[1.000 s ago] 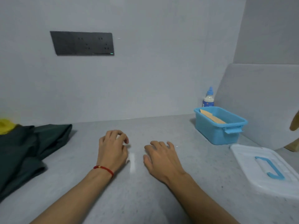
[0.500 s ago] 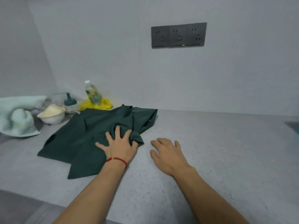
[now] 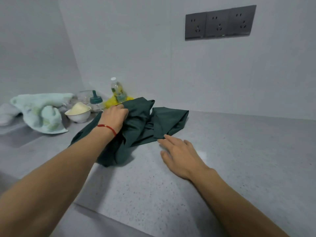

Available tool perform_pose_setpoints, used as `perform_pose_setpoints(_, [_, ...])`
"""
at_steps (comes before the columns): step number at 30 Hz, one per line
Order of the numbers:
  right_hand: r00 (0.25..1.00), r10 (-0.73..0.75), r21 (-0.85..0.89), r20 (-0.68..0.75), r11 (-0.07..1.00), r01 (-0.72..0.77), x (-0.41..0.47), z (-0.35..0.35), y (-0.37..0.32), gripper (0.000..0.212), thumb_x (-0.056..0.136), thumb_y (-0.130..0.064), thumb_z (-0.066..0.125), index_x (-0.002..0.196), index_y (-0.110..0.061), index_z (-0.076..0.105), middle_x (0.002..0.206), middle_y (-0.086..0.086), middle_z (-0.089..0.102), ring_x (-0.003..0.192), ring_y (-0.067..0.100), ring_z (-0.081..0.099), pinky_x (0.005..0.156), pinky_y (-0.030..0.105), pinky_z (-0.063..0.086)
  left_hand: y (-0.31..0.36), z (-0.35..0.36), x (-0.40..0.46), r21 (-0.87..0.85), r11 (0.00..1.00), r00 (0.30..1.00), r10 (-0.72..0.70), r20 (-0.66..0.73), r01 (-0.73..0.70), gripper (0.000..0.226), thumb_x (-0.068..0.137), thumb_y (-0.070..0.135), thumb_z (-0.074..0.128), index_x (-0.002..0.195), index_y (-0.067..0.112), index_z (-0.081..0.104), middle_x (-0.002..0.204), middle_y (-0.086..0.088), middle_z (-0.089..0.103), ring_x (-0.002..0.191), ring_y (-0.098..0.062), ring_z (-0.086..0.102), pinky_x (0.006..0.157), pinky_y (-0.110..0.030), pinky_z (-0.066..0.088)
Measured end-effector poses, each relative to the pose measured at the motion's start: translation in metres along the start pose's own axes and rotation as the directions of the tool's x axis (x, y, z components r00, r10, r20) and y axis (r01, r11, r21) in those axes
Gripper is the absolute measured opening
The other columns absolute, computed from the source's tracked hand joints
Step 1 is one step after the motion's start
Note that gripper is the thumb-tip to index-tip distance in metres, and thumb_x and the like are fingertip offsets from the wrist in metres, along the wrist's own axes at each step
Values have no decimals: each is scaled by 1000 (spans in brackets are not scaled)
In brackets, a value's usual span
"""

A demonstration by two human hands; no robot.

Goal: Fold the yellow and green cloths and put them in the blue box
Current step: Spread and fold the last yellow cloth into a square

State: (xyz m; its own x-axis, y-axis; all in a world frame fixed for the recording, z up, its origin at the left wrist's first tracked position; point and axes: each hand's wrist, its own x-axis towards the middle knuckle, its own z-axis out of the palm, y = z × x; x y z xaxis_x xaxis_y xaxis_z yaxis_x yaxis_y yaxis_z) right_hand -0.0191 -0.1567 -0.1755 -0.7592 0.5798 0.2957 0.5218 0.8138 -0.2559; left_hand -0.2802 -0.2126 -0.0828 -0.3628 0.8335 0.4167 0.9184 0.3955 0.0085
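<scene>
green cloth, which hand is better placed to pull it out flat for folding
Left, probably. The left hand already grips a bunch of the green cloth at its far side, by the yellow cloth. The right hand lies open on the counter, fingertips only at the cloth's near edge.

Left hand (image 3: 114, 116) grips bunched green cloth (image 3: 164, 120) on the grey counter (image 3: 239, 151). Right hand (image 3: 181, 153) lies flat, fingers (image 3: 168, 138) touching the cloth's edge. Yellow cloth (image 3: 110, 102) lies behind, partly hidden.

Dark green cloth (image 3: 164, 120), yellow cloth (image 3: 111, 102), red bracelet (image 3: 107, 128), speckled grey counter (image 3: 239, 151).
</scene>
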Motion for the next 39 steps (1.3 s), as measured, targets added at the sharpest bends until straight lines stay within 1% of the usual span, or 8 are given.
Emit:
perform_pose_setpoints(5, [992,-8,-64,127,998,16,53,32,-20,55,107,-49,22,161,-39,15,171,-8,1,157,18,-3,125,58,-1,-2,30,-15,-60,919,878,-350,325,389,41,90,53,38,98,18,58,125,-15,61,119,-38,54,111,-70,20])
perform_pose_setpoints(8, [979,90,-59,184,995,-81,76,33,-14,56,105,-52,17,160,-41,17,168,-10,16,156,16,10,123,61,-5,4,47,-17,-117,901,842,-335,422,418,83,74,87,46,127,24,46,144,-9,46,135,-41,43,109,-76,14])
perform_pose_setpoints(11, [981,142,-109,133,986,-128,71,20,7,56,104,-50,16,156,-36,33,160,-9,37,146,16,34,123,59,-2,2,49,-15,-150,918,882,-293,369,367,73,82,58,71,131,19,34,143,-12,41,131,-43,45,108,-71,31])
perform_pose_setpoints(17, [935,352,-182,30,922,-341,14,-25,84,40,104,-43,21,127,-32,52,134,-6,57,124,18,53,118,61,17,-20,40,-18,-171,914,927,-350,133,369,29,93,10,57,109,12,34,119,-20,53,107,-45,53,87,-56,46])
perform_pose_setpoints(23, [972,162,-292,-173,933,-208,18,-18,46,47,104,-45,26,133,-29,58,148,-5,50,142,16,38,122,62,7,-6,63,-40,-420,844,900,-417,-125,332,19,92,1,49,98,10,34,95,-18,54,78,-37,48,70,-46,37])
perform_pose_setpoints(29, [981,53,-172,185,985,-21,105,15,-20,53,108,-46,17,149,-32,46,170,1,12,157,23,2,120,64,-11,-6,67,-46,-422,873,906,-361,-219,245,15,96,1,43,99,12,33,95,-16,49,78,-38,46,73,-53,43])
perform_pose_setpoints(33, [975,113,-103,193,990,-94,136,15,-23,54,108,-41,19,136,-19,59,145,-1,48,147,20,30,118,65,-18,-8,67,-43,-421,874,865,-391,-314,243,19,96,-7,40,102,10,35,99,-17,44,75,-34,42,68,-51,40])
perform_pose_setpoints(39, [946,303,2,-119,952,-305,111,-44,27,42,105,-35,29,108,-19,68,142,-3,52,129,17,52,120,66,-7,-6,66,-42,-342,892,876,-395,-276,295,21,97,-9,38,115,2,43,110,-22,45,91,-42,52,73,-54,44])
